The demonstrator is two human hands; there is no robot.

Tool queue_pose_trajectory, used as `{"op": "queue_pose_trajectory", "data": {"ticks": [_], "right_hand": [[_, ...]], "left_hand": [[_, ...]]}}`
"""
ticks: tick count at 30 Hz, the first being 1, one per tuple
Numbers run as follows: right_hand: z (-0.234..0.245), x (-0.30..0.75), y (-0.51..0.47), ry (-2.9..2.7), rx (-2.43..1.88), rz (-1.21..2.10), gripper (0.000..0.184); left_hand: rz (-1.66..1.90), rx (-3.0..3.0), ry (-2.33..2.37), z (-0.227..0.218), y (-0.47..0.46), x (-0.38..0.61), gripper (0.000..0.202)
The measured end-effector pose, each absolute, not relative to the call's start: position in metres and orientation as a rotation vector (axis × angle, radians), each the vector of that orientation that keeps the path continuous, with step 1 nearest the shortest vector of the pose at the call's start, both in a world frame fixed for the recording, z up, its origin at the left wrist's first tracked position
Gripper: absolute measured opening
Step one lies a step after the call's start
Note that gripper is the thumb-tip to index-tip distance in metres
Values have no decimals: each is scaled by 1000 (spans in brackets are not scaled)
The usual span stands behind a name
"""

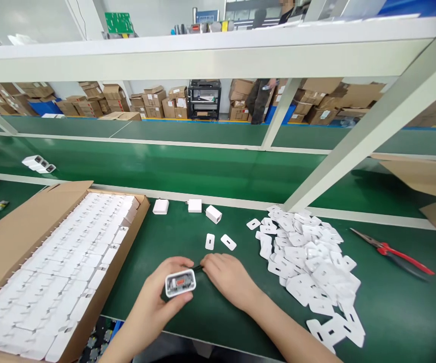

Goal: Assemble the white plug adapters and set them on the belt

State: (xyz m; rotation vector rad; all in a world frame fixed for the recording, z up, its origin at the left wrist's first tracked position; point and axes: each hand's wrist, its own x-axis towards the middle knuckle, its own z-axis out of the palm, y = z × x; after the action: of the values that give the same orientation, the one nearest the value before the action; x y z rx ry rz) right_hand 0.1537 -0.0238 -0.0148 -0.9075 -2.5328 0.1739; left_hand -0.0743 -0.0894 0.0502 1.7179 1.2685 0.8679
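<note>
My left hand holds a small white charger housing, its open end with the orange and grey insides turned toward me. My right hand rests palm down on the green mat, fingertips pinching a thin dark tool that touches the housing's right edge. Two loose white cover plates lie just beyond my hands. Three white charger bodies sit farther back on the mat.
A cardboard box full of white chargers in rows fills the left. A heap of white cover plates lies right of my hands. Red-handled pliers lie far right. A green conveyor belt runs behind; a white shelf frame crosses overhead.
</note>
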Motion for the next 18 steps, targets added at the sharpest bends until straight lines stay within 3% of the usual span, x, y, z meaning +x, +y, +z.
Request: {"op": "queue_pose_trajectory", "data": {"ticks": [4, 8, 13, 18], "right_hand": [[8, 180, -12, -1883, -1232, 500, 22], [27, 207, -7, -1376, -1236, 615, 28], [31, 214, -21, -1141, -1054, 728, 37], [32, 199, -34, -1260, -829, 962, 23]], "left_hand": [[1021, 1587, 1009, 80, -56, -56, 24], [871, 1593, 784, 92, -19, -27, 27], [762, 1674, 743, 59, 0, -4, 27], [745, 1606, 732, 18, -4, 6, 28]]}}
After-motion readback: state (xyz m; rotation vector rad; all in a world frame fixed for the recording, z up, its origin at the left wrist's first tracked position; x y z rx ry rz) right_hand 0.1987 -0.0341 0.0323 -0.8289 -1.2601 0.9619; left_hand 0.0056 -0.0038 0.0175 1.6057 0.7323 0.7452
